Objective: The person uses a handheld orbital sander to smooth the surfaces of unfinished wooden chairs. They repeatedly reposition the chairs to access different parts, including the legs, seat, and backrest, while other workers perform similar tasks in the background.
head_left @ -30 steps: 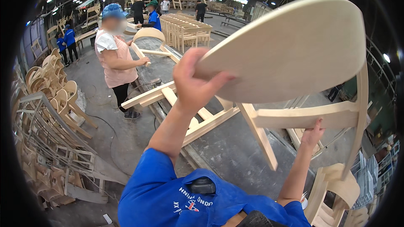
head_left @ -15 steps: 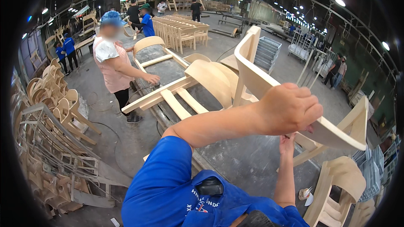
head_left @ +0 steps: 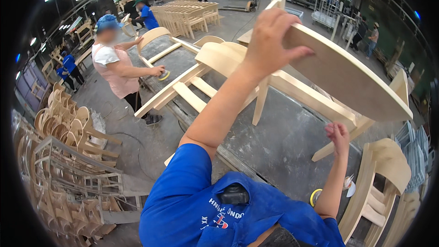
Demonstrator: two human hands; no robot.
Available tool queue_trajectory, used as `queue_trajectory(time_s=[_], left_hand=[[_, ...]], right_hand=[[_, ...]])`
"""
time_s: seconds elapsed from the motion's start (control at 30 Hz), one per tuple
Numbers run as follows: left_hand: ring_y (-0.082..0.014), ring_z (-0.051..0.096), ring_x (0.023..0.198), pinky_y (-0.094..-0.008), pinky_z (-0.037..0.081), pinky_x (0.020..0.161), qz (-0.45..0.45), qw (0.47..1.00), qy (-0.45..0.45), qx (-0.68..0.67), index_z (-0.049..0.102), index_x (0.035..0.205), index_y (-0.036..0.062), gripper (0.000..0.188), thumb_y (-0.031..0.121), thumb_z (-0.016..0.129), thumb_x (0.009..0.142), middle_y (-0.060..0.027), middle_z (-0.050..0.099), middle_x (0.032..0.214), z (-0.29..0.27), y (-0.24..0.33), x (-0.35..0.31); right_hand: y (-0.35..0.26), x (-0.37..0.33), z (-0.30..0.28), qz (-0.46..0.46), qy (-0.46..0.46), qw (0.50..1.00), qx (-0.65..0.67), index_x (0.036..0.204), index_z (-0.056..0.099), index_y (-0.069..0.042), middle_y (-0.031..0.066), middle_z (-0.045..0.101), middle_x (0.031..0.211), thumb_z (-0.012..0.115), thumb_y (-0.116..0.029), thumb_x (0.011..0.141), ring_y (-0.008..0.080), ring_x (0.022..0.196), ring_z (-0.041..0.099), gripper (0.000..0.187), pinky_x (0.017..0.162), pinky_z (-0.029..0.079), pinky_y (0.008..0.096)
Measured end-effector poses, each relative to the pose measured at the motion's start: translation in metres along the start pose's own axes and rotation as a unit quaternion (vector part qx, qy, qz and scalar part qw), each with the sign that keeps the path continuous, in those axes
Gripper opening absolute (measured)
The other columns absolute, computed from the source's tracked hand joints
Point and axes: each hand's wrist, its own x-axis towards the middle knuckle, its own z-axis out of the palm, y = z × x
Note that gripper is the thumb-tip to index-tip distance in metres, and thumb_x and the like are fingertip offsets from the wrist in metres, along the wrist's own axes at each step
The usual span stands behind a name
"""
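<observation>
A pale wooden chair frame (head_left: 315, 96) stands tilted on the grey worktable (head_left: 274, 155), its broad curved backrest (head_left: 347, 73) raised toward me. My left hand (head_left: 274, 36) grips the backrest's upper left end, fingers over the edge and thumb against the shaded face. Lower down, my right hand (head_left: 338, 138) is beside the chair's side rail and leg, apart from the backrest. Its fingers are curled in, and whatever may be inside them is hidden. Partly behind my right forearm lies a round tool with a yellow pad (head_left: 315, 197).
Another chair frame (head_left: 187, 87) lies across the table. A co-worker in pink (head_left: 116, 71) holds a yellow-padded sander (head_left: 163, 75) beyond it. At right stand a chair (head_left: 366, 196) and a small white pot (head_left: 350, 186). Stacked chair parts (head_left: 68, 128) and metal racks (head_left: 77, 164) fill the left.
My left hand has gone up and left along the backrest, and the chair has turned, showing more of the backrest's face. My right hand has come away from the backrest. The view has shifted.
</observation>
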Motion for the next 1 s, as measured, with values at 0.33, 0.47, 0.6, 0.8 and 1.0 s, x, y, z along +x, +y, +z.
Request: queue_trajectory(time_s=[0.33,0.47,0.6,0.8,1.0], left_hand=[[-0.0288,0.058,0.106,-0.0379,0.046,0.092,-0.033,0.994,0.048,-0.089,0.062,0.113,0.0045,0.061,0.015,0.087,0.059,-0.012,0.062,0.112,0.018,-0.018,-0.015],[-0.0281,0.059,0.108,-0.0367,0.045,0.095,-0.036,0.992,0.043,-0.115,0.06,0.118,0.0031,0.063,0.013,0.086,0.062,-0.0123,0.064,0.114,0.012,-0.022,-0.018],[-0.0271,0.056,0.117,-0.0371,0.043,0.1,-0.092,0.985,0.048,-0.135,0.058,0.124,0.0037,0.064,0.01,0.083,0.067,-0.0124,0.061,0.124,0.007,-0.03,-0.031],[-0.0291,0.05,0.125,-0.0396,0.037,0.106,-0.194,0.965,0.035,-0.176,0.051,0.131,0.0028,0.07,0.015,0.081,0.069,-0.0142,0.055,0.133,-0.002,-0.051,-0.058],[-0.0314,0.045,0.13,-0.0412,0.036,0.107,-0.195,0.951,0.046,-0.235,0.047,0.134,0.0037,0.074,0.015,0.081,0.068,-0.0158,0.049,0.138,-0.008,-0.054,-0.078]], right_hand=[[-0.203,-0.089,0.0,-0.592,0.269,0.689,-0.32,0.121,0.058,0.001,0.0152,0.054,0.128,0.07,-0.008,0.081,0.0285,0.123,0.049,0.043,0.105,0.037,0.0402],[-0.237,-0.076,0.012,-0.556,0.269,0.643,-0.453,0.12,0.059,-0.005,0.0128,0.055,0.124,0.079,-0.021,0.07,0.0312,0.121,0.049,0.057,0.103,0.036,0.039],[-0.237,-0.075,0.011,-0.507,0.272,0.671,-0.467,0.107,0.059,-0.004,0.0117,0.058,0.105,0.081,-0.024,0.068,0.0306,0.104,0.053,0.049,0.092,0.04,0.0368],[-0.228,-0.094,0.01,-0.509,0.277,0.68,-0.449,0.091,0.053,-0.003,0.0088,0.051,0.09,0.082,-0.016,0.054,0.0278,0.092,0.051,0.048,0.083,0.04,0.0345],[-0.22,-0.114,0.015,-0.502,0.283,0.701,-0.421,0.089,0.051,-0.003,0.0077,0.05,0.091,0.081,-0.015,0.047,0.0257,0.089,0.049,0.053,0.083,0.039,0.0343]])
